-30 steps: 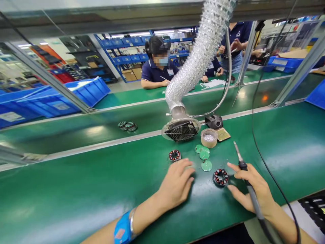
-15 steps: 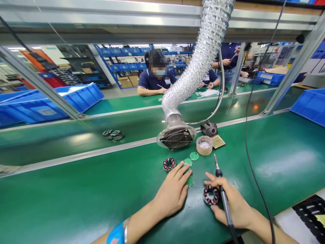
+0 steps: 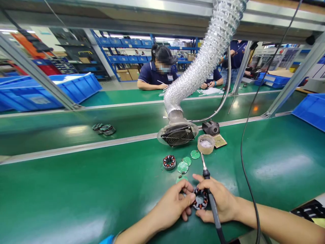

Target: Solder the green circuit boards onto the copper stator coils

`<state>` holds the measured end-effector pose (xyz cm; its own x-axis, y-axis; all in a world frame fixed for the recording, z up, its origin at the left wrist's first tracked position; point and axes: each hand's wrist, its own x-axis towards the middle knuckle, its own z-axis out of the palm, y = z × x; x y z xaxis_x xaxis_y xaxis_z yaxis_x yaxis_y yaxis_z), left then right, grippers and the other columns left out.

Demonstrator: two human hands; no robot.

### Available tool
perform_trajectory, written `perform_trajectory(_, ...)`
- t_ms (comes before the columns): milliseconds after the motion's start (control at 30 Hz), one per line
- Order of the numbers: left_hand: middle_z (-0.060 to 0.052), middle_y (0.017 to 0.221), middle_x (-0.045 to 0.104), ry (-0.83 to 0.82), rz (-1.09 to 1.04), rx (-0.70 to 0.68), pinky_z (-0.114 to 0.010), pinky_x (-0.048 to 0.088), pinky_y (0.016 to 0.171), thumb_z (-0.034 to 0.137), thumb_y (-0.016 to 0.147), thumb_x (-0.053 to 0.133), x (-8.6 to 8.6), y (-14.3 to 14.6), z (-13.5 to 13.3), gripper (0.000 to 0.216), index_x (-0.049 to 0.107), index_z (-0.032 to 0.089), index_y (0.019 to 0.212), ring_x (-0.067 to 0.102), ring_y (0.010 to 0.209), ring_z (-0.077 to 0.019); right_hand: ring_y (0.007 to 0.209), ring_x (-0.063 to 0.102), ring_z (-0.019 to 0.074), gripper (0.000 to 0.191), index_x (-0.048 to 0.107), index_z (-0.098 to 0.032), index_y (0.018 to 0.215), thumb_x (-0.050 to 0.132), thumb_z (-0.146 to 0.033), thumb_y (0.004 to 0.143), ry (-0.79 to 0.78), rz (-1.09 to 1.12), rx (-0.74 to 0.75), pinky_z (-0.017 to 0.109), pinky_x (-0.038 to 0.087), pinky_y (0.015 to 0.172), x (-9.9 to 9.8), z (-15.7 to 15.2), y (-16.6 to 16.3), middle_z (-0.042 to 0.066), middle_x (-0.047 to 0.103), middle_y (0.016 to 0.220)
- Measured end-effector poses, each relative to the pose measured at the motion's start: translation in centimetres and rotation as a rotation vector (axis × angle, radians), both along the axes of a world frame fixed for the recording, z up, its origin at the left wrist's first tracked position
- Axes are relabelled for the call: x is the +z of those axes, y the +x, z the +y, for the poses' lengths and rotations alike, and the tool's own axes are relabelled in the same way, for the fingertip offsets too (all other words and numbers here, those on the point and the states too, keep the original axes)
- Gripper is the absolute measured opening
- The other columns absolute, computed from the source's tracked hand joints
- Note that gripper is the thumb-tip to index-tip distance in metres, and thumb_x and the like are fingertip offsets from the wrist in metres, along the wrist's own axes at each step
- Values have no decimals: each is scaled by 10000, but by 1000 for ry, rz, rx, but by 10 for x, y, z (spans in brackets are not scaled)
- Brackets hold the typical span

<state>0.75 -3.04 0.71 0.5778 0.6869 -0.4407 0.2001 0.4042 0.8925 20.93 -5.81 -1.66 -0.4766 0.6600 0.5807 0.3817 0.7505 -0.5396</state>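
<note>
A ring-shaped motor stator (image 3: 200,199), with dark coils and red and white parts, sits between my two hands low in the head view. My left hand (image 3: 175,203) is closed, its thumb and fingers at the stator's left edge; its fingertips are partly hidden. My right hand (image 3: 219,200) has its fingers around the stator's right side and also holds a soldering iron (image 3: 212,203), tip pointing up and away. Several round green circuit boards (image 3: 182,167) lie just beyond my hands. Beside them rests a second stator (image 3: 169,162).
A fume extractor fan (image 3: 179,136) on a silver duct (image 3: 195,73) hangs ahead. Near it are a round tub (image 3: 206,144), a tip-cleaning pad (image 3: 220,141) and a black holder (image 3: 210,128). A cable (image 3: 243,149) drops on the right. More stators (image 3: 104,129) lie beyond the rail. Co-workers (image 3: 158,73) sit opposite.
My left hand has moved from the green boards toward me and right, onto the stator. My right hand has shifted left with the stator and soldering iron. The view has tilted slightly.
</note>
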Motion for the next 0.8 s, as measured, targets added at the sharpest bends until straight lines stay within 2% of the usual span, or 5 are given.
perform_trajectory(100, 33, 724, 545, -144, -29, -31, -142, 391, 338, 730, 627, 692, 4, -7, 3, 650, 436, 170, 834, 527, 439, -56, 1172, 616, 298, 534, 378, -180, 1205, 595, -226, 719, 32, 7, 38, 386, 544, 922, 2, 5, -5, 107, 650, 957)
perform_trajectory(233, -21, 834, 610, -255, -45, -81, -142, 420, 330, 762, 638, 651, 6, -11, 3, 665, 454, 166, 857, 605, 519, -91, 1194, 602, 291, 572, 349, -170, 1237, 547, -179, 701, 23, 0, 44, 378, 547, 916, 1, 5, -5, 136, 665, 1028)
perform_trajectory(467, 72, 592, 517, -154, 52, -61, -110, 325, 300, 776, 632, 626, 2, -7, -1, 647, 393, 191, 780, 457, 366, -32, 1146, 634, 273, 564, 346, -161, 1235, 528, -172, 701, -15, -25, 50, 370, 542, 926, 0, 3, -5, 206, 632, 1200)
perform_trajectory(667, 108, 475, 412, -170, 53, -3, -114, 236, 263, 716, 669, 628, 11, -27, 17, 580, 370, 199, 716, 337, 290, -20, 1103, 660, 258, 523, 369, -166, 1193, 500, -150, 686, -43, -2, 46, 350, 547, 914, 1, 3, -5, 212, 623, 1246)
perform_trajectory(800, 71, 596, 503, -138, 41, 144, -130, 351, 312, 694, 698, 619, 11, -29, 15, 554, 389, 194, 759, 497, 388, -55, 1117, 654, 259, 546, 355, -182, 1200, 507, -134, 677, -76, -22, 38, 364, 540, 930, 1, 1, -4, 203, 624, 1253)
